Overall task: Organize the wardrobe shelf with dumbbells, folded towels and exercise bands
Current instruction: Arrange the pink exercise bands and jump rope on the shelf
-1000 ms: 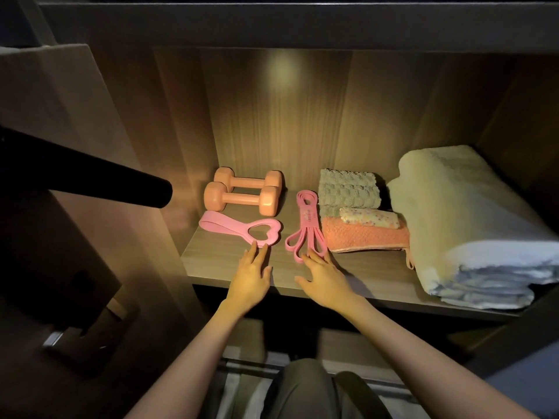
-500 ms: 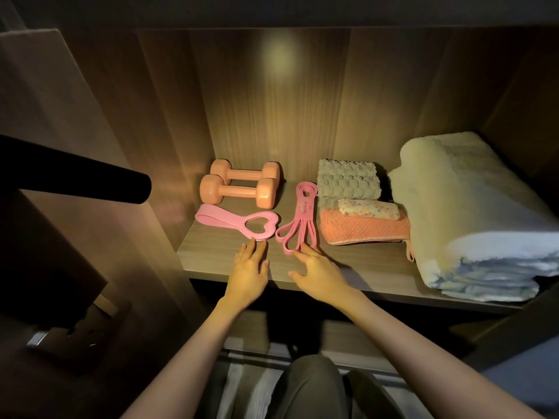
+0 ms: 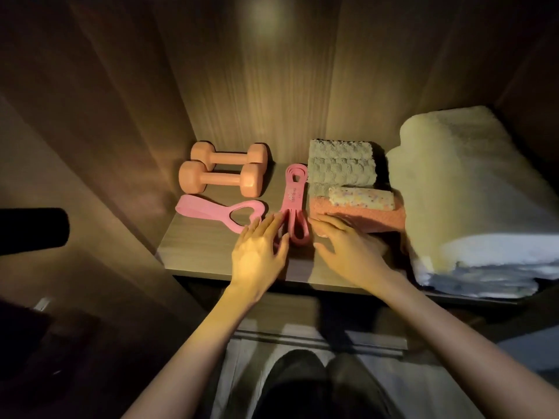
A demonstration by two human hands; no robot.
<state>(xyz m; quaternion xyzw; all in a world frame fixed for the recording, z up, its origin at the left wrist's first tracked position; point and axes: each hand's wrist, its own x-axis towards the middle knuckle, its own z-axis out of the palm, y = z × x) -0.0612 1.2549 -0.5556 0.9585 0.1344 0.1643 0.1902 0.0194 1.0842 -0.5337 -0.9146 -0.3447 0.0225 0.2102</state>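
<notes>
Left hand (image 3: 257, 255), right hand (image 3: 348, 252) — flanking pink band (image 3: 295, 201), fingers straight

At your nine o'clock, a black round bar (image 3: 33, 231) juts in from the left edge, its blunt end pointing right. At twelve o'clock, a soft glare (image 3: 273, 13) sits on the wood-grain back panel (image 3: 257, 86). At six o'clock you see a pale grey ledge (image 3: 317, 338), blurred.

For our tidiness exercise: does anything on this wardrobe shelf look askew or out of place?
Only slightly: the heart-loop band lies slanted near the shelf front, while the dumbbells, folded band and towels sit squarely.
</notes>
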